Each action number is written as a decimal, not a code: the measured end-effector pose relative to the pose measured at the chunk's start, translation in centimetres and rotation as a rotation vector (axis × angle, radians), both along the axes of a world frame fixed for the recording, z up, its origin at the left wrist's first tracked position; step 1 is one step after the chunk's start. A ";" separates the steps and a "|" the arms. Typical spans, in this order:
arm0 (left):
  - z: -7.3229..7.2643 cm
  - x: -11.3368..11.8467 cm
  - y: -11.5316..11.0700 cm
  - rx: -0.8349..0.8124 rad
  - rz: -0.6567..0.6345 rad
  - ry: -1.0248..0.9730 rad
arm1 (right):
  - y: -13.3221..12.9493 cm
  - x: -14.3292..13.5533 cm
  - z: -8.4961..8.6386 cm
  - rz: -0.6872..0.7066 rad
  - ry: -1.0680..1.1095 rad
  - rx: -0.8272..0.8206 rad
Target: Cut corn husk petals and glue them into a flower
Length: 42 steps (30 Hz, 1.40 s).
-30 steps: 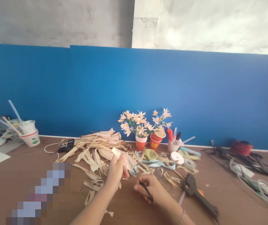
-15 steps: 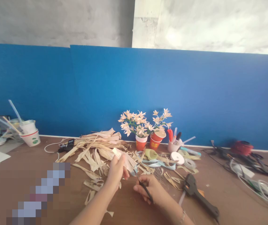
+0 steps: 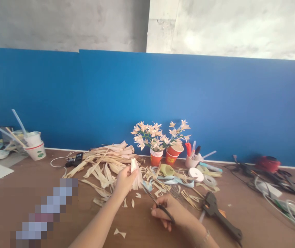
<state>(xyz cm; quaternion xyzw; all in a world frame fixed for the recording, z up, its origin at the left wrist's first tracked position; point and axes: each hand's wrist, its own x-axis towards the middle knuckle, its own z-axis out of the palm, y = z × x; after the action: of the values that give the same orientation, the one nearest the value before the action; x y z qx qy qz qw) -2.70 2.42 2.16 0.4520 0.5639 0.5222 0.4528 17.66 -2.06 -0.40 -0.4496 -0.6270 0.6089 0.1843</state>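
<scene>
Pinched in my left hand (image 3: 125, 179) is a pale pinkish piece of corn husk (image 3: 136, 177), held upright over the brown table (image 3: 90, 227). My right hand (image 3: 166, 210) grips black-handled scissors (image 3: 158, 205), their blades pointing up and left towards the husk's lower edge. The blade tips look close to the husk; whether they touch it I cannot tell. Small cut husk scraps (image 3: 120, 233) lie on the table below my hands. Behind the left hand spreads a heap of dry corn husks (image 3: 111, 155).
Pale flowers (image 3: 151, 132) stand in red paper cups (image 3: 156, 158) against the blue partition (image 3: 189, 93). A black glue gun (image 3: 221, 217) lies right of my right hand, near a white tape roll (image 3: 196, 174). Cables (image 3: 274, 196) spread at far right; a white cup (image 3: 36, 151) is at left.
My left hand has shifted slightly left and turned the husk from slanting to upright. My right hand has moved a little right with the scissors. More scraps show on the table between them.
</scene>
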 end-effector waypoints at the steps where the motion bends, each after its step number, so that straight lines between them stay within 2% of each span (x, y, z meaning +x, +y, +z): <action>1: 0.0 0.0 0.0 0.001 -0.004 -0.005 | 0.0 0.0 0.0 -0.005 -0.006 0.002; 8: 0.0 0.4 -0.2 -0.026 -0.042 0.026 | -0.3 -0.2 0.4 0.004 -0.011 0.009; 17: -1.4 0.6 -0.2 0.030 -0.147 0.074 | -0.3 -0.5 0.3 -0.003 -0.007 -0.003; 28: -0.5 0.8 -0.8 0.005 -0.201 0.080 | -0.4 -0.6 0.5 0.008 -0.017 0.020; 42: -1.2 0.7 -0.6 0.006 -0.189 0.089 | -0.4 -0.6 0.9 -0.003 -0.092 0.046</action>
<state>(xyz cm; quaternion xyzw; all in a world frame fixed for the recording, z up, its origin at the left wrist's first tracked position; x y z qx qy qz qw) -1.98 1.86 0.95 0.5272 0.5369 0.4582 0.4731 17.01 -2.41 0.50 -0.4735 -0.6480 0.5729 0.1664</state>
